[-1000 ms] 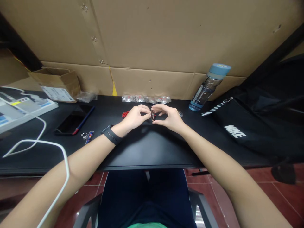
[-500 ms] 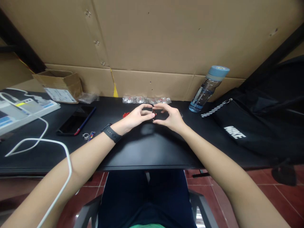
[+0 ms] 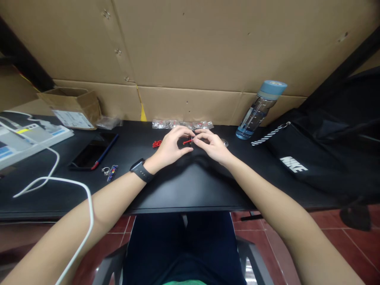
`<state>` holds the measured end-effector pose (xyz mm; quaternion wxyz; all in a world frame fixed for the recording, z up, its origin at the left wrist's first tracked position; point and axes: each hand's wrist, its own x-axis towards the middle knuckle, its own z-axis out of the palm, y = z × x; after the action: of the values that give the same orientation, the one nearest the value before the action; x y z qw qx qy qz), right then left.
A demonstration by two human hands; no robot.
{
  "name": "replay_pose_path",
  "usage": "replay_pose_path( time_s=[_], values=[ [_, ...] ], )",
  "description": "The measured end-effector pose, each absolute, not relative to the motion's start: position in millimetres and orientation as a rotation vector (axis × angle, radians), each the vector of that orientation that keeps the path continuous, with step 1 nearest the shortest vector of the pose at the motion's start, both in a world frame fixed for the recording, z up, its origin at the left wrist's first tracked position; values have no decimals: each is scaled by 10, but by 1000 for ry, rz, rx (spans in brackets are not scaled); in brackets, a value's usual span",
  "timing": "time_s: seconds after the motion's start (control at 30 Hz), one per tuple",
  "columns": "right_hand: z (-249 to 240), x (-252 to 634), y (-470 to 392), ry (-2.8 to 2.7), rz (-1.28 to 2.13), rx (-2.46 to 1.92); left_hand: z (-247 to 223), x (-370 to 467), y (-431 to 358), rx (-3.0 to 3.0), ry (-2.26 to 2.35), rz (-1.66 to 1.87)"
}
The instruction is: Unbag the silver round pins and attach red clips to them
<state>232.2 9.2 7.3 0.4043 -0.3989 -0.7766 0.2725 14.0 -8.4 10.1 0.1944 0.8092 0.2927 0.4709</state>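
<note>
Over the black desk (image 3: 190,194), my two hands meet around a small thin disc-like piece (image 3: 191,142) seen nearly edge-on. My left hand (image 3: 176,145) grips its rim between thumb and fingers. A short red cord (image 3: 187,141) sticks out from the piece toward my left palm. The fingertips of my right hand (image 3: 210,144) are pinched at the piece and the cord's right end. Left of my left hand lies a bundle of red cord (image 3: 156,144). Behind the hands is a row of clear plastic packets (image 3: 160,124). A small clear round item (image 3: 225,142) lies beside my right hand.
A water bottle (image 3: 257,113) and a black bag (image 3: 314,158) stand at the right. At the left are a phone (image 3: 94,151), a keychain (image 3: 112,173), an open cardboard box (image 3: 74,109) and a white power strip (image 3: 35,138). A white cable (image 3: 89,206) crosses my left forearm.
The red cord now shows between my hands, pointing left. My right fingers have drawn together into a pinch, and my left wrist has shifted slightly right.
</note>
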Motion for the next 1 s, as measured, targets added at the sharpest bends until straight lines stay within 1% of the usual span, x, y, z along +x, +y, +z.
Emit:
replay_pose_path(
  time_s=[0.17, 0.57, 0.8, 1.0],
  values=[
    [55, 2292, 73, -1932, 698, -1024, 145, 161, -142, 2430, 879, 1291],
    [41, 2282, 74, -1978, 642, -1070, 116, 156, -143, 2495, 887, 1246],
    [91, 2399, 154, -1986, 513, -1145, 102, 145, -110, 2510, 902, 1194],
    [142, 2449, 145, -2103, 321, -1143, 50, 139, -80, 2555, 931, 1046]
  ],
)
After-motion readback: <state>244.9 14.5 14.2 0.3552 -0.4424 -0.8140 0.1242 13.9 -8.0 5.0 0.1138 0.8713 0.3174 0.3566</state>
